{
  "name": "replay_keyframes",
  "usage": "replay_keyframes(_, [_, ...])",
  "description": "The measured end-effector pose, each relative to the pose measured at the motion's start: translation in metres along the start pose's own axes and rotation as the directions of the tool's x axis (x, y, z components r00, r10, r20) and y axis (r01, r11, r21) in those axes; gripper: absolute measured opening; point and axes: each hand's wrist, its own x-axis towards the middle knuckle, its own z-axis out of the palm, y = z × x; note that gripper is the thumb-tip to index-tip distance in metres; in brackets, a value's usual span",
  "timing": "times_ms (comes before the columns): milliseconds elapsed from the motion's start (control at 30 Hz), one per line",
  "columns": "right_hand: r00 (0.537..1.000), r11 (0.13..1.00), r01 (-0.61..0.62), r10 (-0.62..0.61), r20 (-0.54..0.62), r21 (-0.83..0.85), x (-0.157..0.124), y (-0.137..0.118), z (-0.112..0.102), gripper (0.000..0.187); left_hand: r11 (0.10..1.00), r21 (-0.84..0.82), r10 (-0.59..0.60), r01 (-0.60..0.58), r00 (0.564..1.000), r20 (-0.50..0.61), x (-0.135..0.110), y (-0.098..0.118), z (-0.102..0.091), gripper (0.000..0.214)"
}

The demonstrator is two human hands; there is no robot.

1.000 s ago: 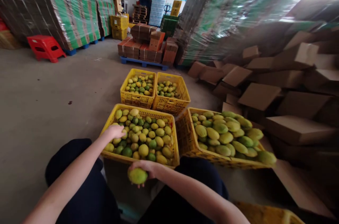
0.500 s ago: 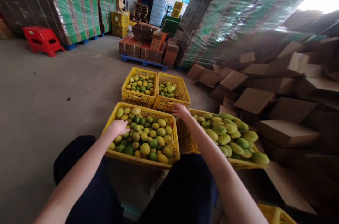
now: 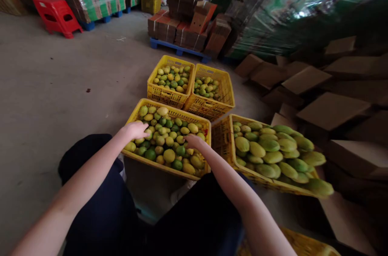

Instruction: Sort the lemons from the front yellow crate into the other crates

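Observation:
My left hand (image 3: 135,130) lies on the left side of the near yellow crate (image 3: 171,111), fingers curled over a small yellow-green fruit (image 3: 148,133). My right hand (image 3: 193,141) is on the right part of the same crate, its fingers bent down among the fruit, and what they grip is hidden. The crate is heaped with small round yellow and green fruit (image 3: 169,155). I sit with dark trouser legs (image 3: 100,207) either side of the crate's near edge.
A yellow crate (image 3: 224,143) of larger green oval fruit stands to the right. Two more fruit crates (image 3: 165,95) (image 3: 226,90) sit behind. Another yellow crate rim (image 3: 303,244) shows bottom right. Flat cardboard boxes (image 3: 330,106) pile on the right. A red stool (image 3: 56,15) and a pallet of brown boxes (image 3: 182,30) stand farther back.
My right hand held a fruit near my knees, reached out to the far crates, and has come back down empty onto the near crate. My left hand stayed on the fruit. The camera tilted down.

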Motion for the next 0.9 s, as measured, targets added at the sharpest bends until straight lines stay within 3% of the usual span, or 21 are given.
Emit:
replay_keyframes(133, [0.999,0.992,-0.015,0.011,-0.031,-0.128,0.013,-0.003,0.003,0.028,0.993,0.117,-0.008,0.004,0.999,0.038,-0.004,-0.004,-0.002,0.036])
replay_keyframes(300, [0.995,0.967,-0.085,0.069,-0.076,-0.24,0.017,0.001,-0.002,0.042,0.997,0.066,-0.027,0.025,0.999,0.035,-0.013,-0.008,-0.005,0.04])
replay_keyframes(433, [0.988,0.955,-0.134,0.109,-0.106,-0.265,0.012,0.007,0.0,0.052,0.998,0.055,-0.029,0.026,0.999,0.044,-0.017,-0.01,-0.006,0.044])
replay_keyframes(533, [0.986,0.964,-0.142,0.117,-0.121,-0.225,0.005,0.003,0.008,0.044,1.0,0.018,-0.019,0.018,0.999,0.033,-0.018,-0.012,-0.004,0.041])
replay_keyframes(700, [0.99,0.979,-0.138,0.132,-0.052,-0.147,-0.006,-0.024,0.014,0.021,0.993,-0.106,-0.056,0.055,0.998,-0.005,-0.015,-0.018,0.005,0.043])
replay_keyframes(900, [0.987,0.995,-0.095,0.096,0.13,-0.015,-0.033,-0.084,-0.014,0.031,0.96,-0.272,-0.056,0.058,0.998,0.017,-0.001,-0.007,0.013,0.039])
